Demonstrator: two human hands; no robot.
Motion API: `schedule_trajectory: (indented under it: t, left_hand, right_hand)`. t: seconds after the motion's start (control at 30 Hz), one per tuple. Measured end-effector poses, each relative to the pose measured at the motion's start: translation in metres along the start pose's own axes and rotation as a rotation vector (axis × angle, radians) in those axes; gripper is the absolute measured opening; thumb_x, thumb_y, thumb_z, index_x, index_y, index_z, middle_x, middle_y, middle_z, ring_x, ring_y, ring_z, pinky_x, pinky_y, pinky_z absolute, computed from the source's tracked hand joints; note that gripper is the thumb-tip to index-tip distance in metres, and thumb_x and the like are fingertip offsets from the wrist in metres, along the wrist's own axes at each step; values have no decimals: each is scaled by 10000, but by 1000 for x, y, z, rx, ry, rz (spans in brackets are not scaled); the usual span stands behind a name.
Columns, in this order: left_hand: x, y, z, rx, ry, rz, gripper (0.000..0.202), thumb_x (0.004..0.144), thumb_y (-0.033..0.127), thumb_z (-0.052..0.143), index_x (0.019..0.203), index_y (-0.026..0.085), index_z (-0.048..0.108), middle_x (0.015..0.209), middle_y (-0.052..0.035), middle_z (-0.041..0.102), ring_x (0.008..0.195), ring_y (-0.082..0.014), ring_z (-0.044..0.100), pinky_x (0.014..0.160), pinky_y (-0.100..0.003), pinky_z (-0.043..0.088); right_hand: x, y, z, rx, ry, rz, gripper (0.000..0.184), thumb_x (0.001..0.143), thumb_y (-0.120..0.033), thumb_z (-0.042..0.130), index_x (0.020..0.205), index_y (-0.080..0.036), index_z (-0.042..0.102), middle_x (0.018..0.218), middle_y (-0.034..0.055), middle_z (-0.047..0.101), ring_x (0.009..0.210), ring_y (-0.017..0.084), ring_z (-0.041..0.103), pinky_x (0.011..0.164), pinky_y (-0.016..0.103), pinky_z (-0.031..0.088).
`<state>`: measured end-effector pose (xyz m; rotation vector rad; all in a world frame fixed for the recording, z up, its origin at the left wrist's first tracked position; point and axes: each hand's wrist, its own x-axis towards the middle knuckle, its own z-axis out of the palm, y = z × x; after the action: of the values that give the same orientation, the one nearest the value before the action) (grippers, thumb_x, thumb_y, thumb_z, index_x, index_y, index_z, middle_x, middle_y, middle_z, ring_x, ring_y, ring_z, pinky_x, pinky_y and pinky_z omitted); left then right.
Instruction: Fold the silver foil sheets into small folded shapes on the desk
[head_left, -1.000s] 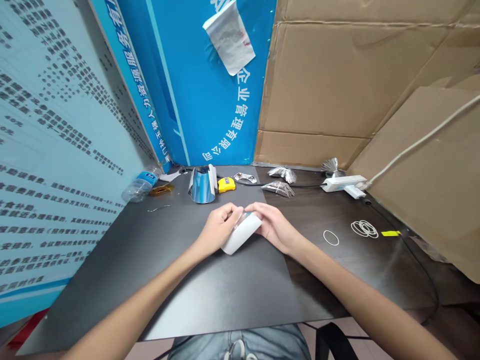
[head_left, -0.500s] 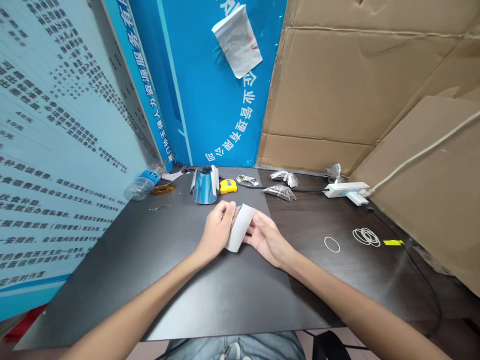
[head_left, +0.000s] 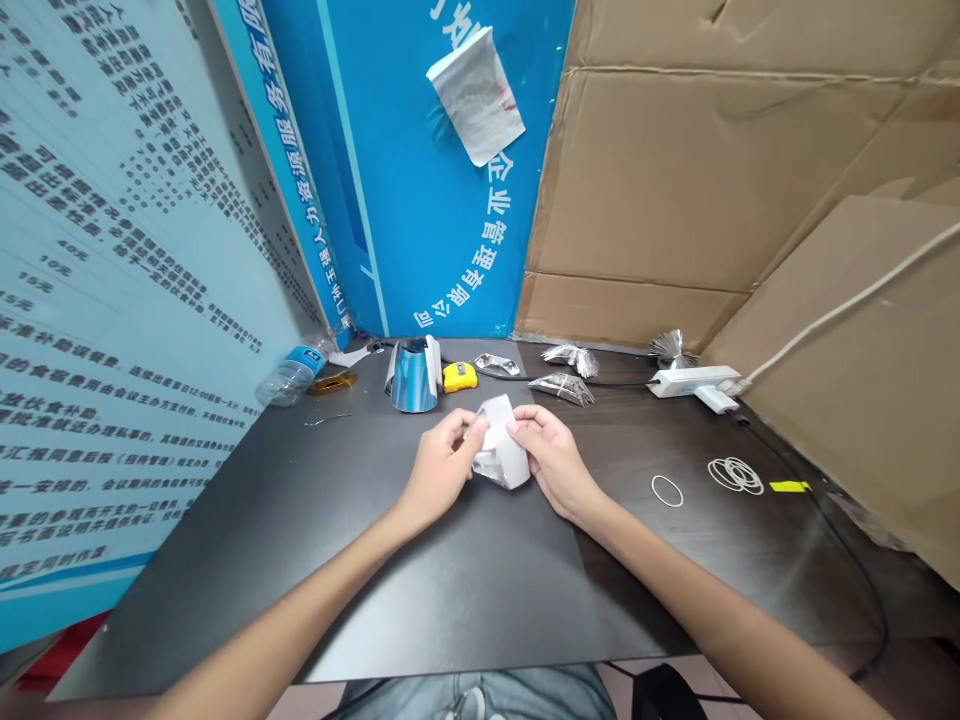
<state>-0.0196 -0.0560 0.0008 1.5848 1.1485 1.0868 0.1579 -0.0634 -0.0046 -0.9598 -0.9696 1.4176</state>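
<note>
Both hands hold a curled white sheet [head_left: 511,452] above the middle of the desk. Its lower left side looks creased and partly shiny; exactly what it is, I cannot tell. My left hand [head_left: 442,465] pinches its left edge between thumb and fingers. On the other side, my right hand [head_left: 555,460] grips the right edge, thumb on the near face and some fingers hidden behind. Beyond the hands stand a shiny blue curved sheet [head_left: 414,378] and a yellow tape measure [head_left: 460,377].
Silver foil bundles [head_left: 562,388] lie at the back, near a white power strip [head_left: 694,380]. White rubber bands [head_left: 736,475] and a yellow strip [head_left: 790,487] are at right. A plastic bottle [head_left: 289,375] and a brown object [head_left: 332,384] sit at back left. Cardboard [head_left: 645,180] walls the back.
The white sheet has been turned and shifted slightly right, so its creased, shiny side now shows. Both hands have moved a little to the right with it, still gripping it.
</note>
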Motion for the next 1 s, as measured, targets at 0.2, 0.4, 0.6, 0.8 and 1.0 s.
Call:
schedule_trajectory:
  t: [0.2, 0.4, 0.6, 0.8, 1.0]
  left_hand:
    - [7, -8, 2, -303, 101, -97, 417, 927, 560, 644, 1130, 238, 472, 799, 40, 660, 624, -143, 680, 645, -261, 547]
    - [14, -6, -15, -151, -84, -127, 426, 934, 535, 617, 1163, 176, 629, 978, -72, 733, 791, -190, 731, 615, -239, 502]
    - [24, -2, -34, -79, -163, -89, 460, 943, 563, 612, 1087, 144, 739, 815, -55, 730, 709, -184, 685, 634, -260, 481]
    - [21, -7, -35, -44, -192, -56, 464, 953, 474, 647, 1302, 176, 716, 785, -15, 719, 619, -147, 654, 655, -267, 508]
    - [23, -3, -42, -98, -245, -35, 397, 966, 445, 640, 1263, 209, 756, 913, -46, 752, 614, -134, 676, 663, -269, 547]
  right_hand:
    - [1, 3, -2, 63, -59, 108, 377, 789, -478, 852, 990, -203, 691, 945, 39, 721, 887, 184, 662, 800, 307, 538]
    - [12, -5, -15, -42, 26, 46, 356, 750, -440, 862, 931, -201, 670, 927, 20, 702, 783, 149, 619, 688, 267, 515]
    - [21, -9, -27, -186, -40, 67, 337, 755, -437, 828, 897, -206, 628, 740, -22, 659, 640, 131, 588, 604, 251, 461]
    - [25, -10, -30, -231, -43, 23, 290, 765, -388, 782, 976, -233, 654, 707, -49, 614, 611, 139, 574, 581, 262, 462]
    - [24, -23, -38, -98, -145, 94, 173, 783, -325, 742, 917, -231, 686, 802, -13, 635, 704, 160, 604, 626, 279, 512]
